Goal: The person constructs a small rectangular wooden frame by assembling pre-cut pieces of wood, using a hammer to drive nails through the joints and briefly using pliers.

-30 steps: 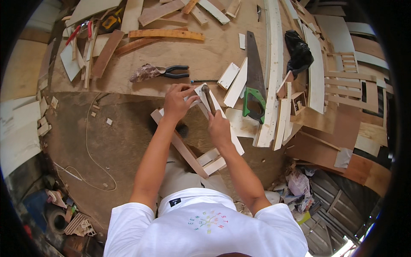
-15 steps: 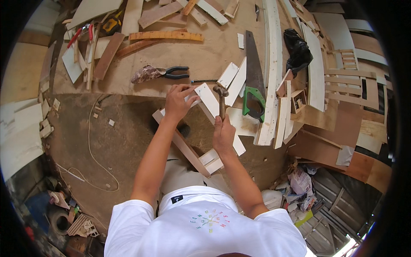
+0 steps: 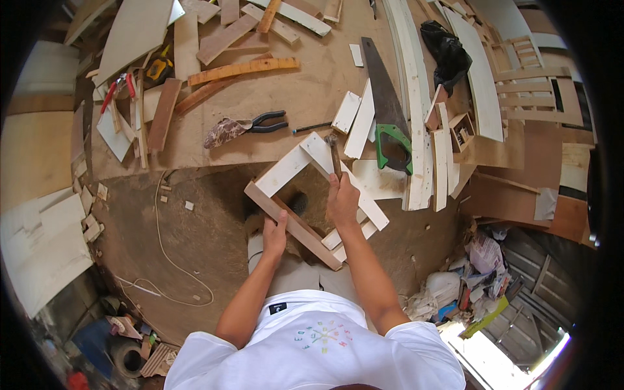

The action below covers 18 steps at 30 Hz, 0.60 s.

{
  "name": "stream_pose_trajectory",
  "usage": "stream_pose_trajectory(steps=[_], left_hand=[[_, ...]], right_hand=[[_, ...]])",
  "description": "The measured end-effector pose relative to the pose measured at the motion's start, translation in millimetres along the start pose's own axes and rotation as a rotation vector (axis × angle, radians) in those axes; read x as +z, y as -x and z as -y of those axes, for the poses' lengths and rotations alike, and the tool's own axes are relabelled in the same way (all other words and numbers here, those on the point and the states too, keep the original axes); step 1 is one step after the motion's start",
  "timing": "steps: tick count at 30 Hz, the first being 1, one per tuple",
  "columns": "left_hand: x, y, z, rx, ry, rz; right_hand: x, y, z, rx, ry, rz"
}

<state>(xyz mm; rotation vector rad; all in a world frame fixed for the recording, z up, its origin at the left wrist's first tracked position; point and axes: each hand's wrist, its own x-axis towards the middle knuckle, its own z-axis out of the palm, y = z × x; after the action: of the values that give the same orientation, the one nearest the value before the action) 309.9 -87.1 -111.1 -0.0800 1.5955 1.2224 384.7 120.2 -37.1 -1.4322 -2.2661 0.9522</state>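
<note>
A rectangular wooden frame (image 3: 284, 168) of white and brown boards is in front of me, its far corner at the worktable's edge. My left hand (image 3: 275, 235) grips the brown board on the frame's near left side, thumb on top. In my right hand (image 3: 342, 203) is a hammer (image 3: 335, 160), held by its wooden handle over the right part of the frame. The hammer's head is beside the frame's far corner; whether it touches the wood I cannot tell. Past that corner, a thin dark rod (image 3: 312, 128) lies on the table.
On the worktable (image 3: 240, 146) lie black-handled pliers (image 3: 267, 121) with a mottled wrap, a green-handled handsaw (image 3: 385, 94), a tape measure (image 3: 158, 68), red-handled pliers (image 3: 118, 91) and a black plastic bag (image 3: 446, 55). Wood offcuts surround them. A pale cord (image 3: 170, 260) loops across the floor.
My left hand has left the frame's far corner and come back toward me, onto the near left board. The frame has shifted slightly right in view; the hammer is still in my right hand.
</note>
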Motion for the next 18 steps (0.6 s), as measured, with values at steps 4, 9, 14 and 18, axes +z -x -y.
stream_pose_trajectory(steps=[4,9,14,18], left_hand=[[6,-2,-25,0.001,0.109,-0.046],[-5,1,-65,0.018,0.045,-0.142],[-14,-6,-76,0.037,-0.151,-0.168],[-14,-47,-34,0.489,-0.321,-0.472]], right_hand=[[4,2,-1,0.019,0.014,-0.045],[11,1,2,0.047,0.02,-0.068],[16,-3,29,0.106,-0.086,0.015],[23,-4,34,0.097,-0.145,0.088]])
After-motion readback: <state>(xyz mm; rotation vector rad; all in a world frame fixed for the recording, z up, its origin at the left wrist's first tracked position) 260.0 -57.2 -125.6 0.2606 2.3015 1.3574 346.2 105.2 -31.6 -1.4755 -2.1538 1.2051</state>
